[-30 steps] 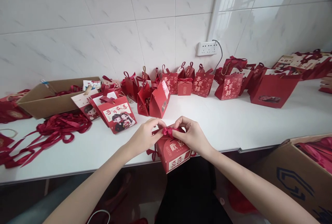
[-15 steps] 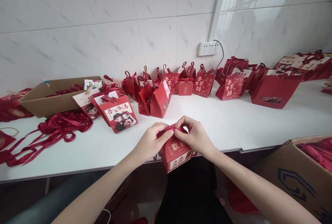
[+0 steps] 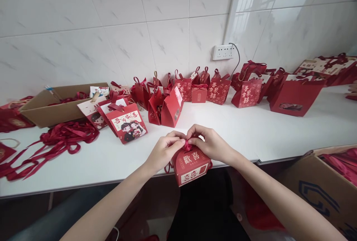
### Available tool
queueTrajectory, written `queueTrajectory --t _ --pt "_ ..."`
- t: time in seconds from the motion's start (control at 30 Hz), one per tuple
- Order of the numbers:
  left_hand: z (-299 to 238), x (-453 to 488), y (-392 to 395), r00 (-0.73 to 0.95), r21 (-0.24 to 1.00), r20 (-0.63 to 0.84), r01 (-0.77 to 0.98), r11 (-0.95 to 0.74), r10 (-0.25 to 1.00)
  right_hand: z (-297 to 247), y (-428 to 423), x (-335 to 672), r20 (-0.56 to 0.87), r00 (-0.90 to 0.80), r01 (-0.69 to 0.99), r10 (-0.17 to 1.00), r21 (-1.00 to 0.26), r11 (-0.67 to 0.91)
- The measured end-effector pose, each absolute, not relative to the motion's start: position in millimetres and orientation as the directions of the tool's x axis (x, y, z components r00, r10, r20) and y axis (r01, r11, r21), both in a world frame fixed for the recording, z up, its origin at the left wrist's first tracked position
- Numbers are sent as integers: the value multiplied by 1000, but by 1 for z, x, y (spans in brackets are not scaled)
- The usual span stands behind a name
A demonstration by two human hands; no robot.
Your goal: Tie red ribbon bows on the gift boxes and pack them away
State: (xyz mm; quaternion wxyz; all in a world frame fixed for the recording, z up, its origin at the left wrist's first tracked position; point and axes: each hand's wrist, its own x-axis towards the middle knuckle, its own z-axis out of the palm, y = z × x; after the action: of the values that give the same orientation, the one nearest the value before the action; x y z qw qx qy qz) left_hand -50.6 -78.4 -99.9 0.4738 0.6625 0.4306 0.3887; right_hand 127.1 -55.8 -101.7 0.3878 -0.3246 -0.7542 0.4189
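Observation:
A small red gift box [image 3: 191, 166] with gold characters rests at the front edge of the white table [image 3: 251, 133]. A red ribbon [image 3: 186, 145] is gathered on its top. My left hand [image 3: 163, 152] pinches the ribbon from the left, fingers closed. From the right, my right hand [image 3: 212, 144] pinches the same ribbon, thumb and fingers pressed together. Both hands sit on top of the box.
Several red gift bags [image 3: 217, 90] stand in a row along the tiled wall. Flat printed bags [image 3: 126, 122] and loose red ribbons [image 3: 61, 137] lie at left beside a cardboard box [image 3: 47, 109]. Another carton [image 3: 320, 189] sits low at right. A socket [image 3: 222, 52] is on the wall.
My hands have shifted slightly right and drawn closer together over the ribbon. The box has turned a little, so its front face is more square to me.

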Motion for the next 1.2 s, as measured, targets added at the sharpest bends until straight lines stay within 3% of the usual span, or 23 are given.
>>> queueTrajectory --t 0.2,0.37,0.53,0.67,0.9,1.2 --pt "-105 -53 -76 280 999 28 35 -39 960 -108 -69 132 576 -372 280 728 -678 680" --pt "-107 -52 -78 276 1000 -5 -15 9 961 -109 -86 138 608 -460 397 648 -512 762" --pt "-107 -51 -78 289 1000 14 -1 -15 957 -110 -86 135 658 -432 447 616 -437 780" --pt "-109 -53 -77 284 1000 5 -7 -3 959 -111 -84 132 646 -423 421 636 -481 769" --pt "-111 -55 -79 293 998 23 53 -40 956 -112 -78 128 479 -386 308 789 -739 599" --pt "-108 -53 -82 265 991 59 104 -89 962 -112 -82 127 528 -305 448 792 -654 609"
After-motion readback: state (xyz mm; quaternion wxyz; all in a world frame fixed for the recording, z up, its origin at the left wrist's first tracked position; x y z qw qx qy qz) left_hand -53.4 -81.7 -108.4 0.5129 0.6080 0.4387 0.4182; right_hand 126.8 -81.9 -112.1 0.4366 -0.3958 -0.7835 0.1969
